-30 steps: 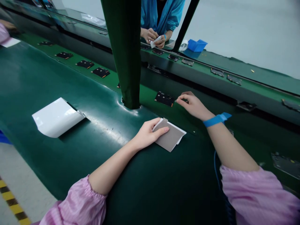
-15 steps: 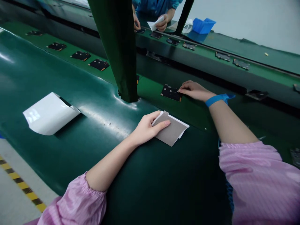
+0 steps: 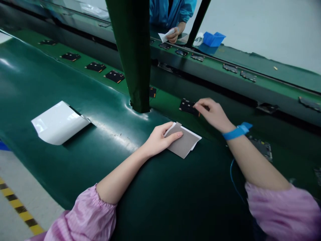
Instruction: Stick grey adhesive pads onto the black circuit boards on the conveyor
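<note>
Between the thumb and fingers of my left hand [image 3: 163, 138] is a grey sheet with white backing [image 3: 186, 144], held just above the green mat, a small grey tab at its upper edge. My right hand [image 3: 212, 112], wearing a blue wrist strap [image 3: 237, 131], is over the right end of a black circuit board [image 3: 188, 105] on the green belt. Its thumb and forefinger are pinched together. Whether anything sits in the pinch, or whether the fingertips touch the board, I cannot make out.
A green post [image 3: 134, 60] rises from the mat's edge. Several circuit boards [image 3: 114, 76] lie along the belt; another [image 3: 262, 147] is partly behind my right forearm. A curled white sheet [image 3: 59, 122] lies left. Across the line, a person's hand [image 3: 173, 36] holds white paper near a blue bin [image 3: 213, 39].
The boards on the near belt have shifted right in view, and one has appeared beside my right forearm. My right hand has risen slightly at the wrist. My left hand keeps its hold.
</note>
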### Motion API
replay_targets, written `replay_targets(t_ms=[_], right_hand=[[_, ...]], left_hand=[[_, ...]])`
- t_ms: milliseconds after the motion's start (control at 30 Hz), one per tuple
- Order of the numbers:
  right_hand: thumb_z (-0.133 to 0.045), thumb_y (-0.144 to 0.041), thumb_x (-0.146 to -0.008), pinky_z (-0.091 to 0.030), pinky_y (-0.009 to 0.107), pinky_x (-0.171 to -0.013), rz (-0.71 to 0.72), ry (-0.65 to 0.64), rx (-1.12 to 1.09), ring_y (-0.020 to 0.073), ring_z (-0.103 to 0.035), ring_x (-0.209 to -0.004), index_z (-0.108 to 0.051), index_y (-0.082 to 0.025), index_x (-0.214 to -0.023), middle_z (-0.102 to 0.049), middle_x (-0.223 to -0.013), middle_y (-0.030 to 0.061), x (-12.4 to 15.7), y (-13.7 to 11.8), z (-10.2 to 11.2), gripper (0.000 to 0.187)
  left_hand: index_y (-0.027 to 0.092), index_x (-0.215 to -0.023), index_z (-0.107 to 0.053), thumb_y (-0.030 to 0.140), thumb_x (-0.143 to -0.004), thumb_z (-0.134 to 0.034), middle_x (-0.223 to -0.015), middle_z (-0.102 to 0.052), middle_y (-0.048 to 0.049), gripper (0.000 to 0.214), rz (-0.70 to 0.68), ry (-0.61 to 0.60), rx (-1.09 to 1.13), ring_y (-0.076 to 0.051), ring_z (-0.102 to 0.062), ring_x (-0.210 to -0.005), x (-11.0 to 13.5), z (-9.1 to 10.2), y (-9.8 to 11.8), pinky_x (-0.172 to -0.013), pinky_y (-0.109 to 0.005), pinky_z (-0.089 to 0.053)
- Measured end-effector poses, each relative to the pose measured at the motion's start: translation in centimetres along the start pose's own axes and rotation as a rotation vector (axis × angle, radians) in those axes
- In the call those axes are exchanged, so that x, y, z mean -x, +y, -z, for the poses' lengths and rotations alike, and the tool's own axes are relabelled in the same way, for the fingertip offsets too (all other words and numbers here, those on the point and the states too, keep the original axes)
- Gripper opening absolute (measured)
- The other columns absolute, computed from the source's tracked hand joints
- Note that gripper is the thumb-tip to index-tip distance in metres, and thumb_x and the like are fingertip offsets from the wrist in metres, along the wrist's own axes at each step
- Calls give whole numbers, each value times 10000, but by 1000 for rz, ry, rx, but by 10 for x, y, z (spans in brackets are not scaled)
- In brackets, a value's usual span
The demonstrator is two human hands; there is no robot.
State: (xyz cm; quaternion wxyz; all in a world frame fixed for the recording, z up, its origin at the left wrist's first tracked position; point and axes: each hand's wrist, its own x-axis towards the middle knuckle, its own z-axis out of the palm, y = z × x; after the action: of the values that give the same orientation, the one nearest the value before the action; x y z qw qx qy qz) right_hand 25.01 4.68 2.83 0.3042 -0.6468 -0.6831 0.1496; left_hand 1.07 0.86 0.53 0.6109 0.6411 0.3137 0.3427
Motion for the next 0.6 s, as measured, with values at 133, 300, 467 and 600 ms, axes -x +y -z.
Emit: replay_targets(t_ms=[133,300,467,600], right_hand=[[-560,-545,-819,-453,370,-619,31,-109,-126,236,-593,-822,-675,-234,-758,-629,-997,90,41,-46,-5,336],[-608,-554,-790,-461,367,-646,61,-115,-158,238,-585,-870,-692,-234,-776,-604,-1018,88,49,-68,-6,332],[-565,-543,-828,-474,383,-689,80,-153,-88,266,-566,-979,-669,-244,-757,-558,-1107,91,49,-71,-6,324],[-522,-538,-857,-477,401,-705,100,-102,-50,277,-554,-995,-652,-252,-802,-537,-1110,99,50,-72,-2,318]], left_hand=[[167,-816,-587,414,-842,-614,-766,-584,-5,250,-19,-3,-8,-138,-538,-722,0,0,-1,-645,-238,-422],[163,-824,-584,413,-843,-613,-761,-567,6,253,-19,-5,-11,-127,-520,-708,-1,1,0,-646,-233,-413],[161,-782,-557,402,-844,-607,-736,-540,11,254,-21,-5,-2,-118,-495,-683,-1,0,0,-623,-228,-397],[163,-811,-570,399,-846,-602,-758,-562,-1,241,-6,-6,-2,-132,-518,-710,-1,-1,-2,-632,-232,-406]])
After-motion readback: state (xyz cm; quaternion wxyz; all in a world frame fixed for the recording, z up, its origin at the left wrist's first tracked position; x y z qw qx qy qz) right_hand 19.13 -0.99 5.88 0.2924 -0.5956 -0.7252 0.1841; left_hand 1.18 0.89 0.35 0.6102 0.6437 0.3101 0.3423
